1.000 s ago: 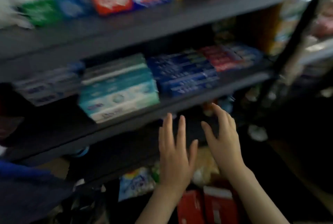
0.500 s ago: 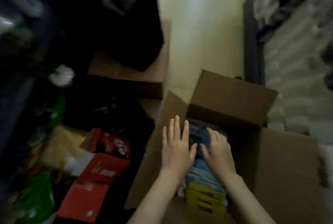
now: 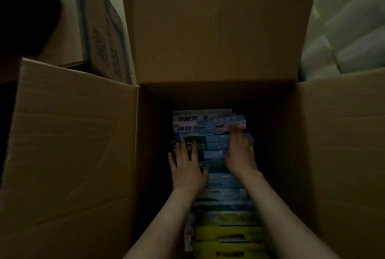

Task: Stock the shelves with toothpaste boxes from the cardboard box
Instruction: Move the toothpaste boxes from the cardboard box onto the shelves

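At bottom centre, toothpaste boxes (image 3: 227, 235) lie in a row inside the open cardboard box (image 3: 68, 154). Midway up, the left hand (image 3: 186, 168) and right hand (image 3: 239, 154) rest flat on them, fingers straight, neither grip closed on anything. Beyond the raised flap, a second carton (image 3: 98, 29) sits upper left, white wrapped packs (image 3: 343, 29) upper right.
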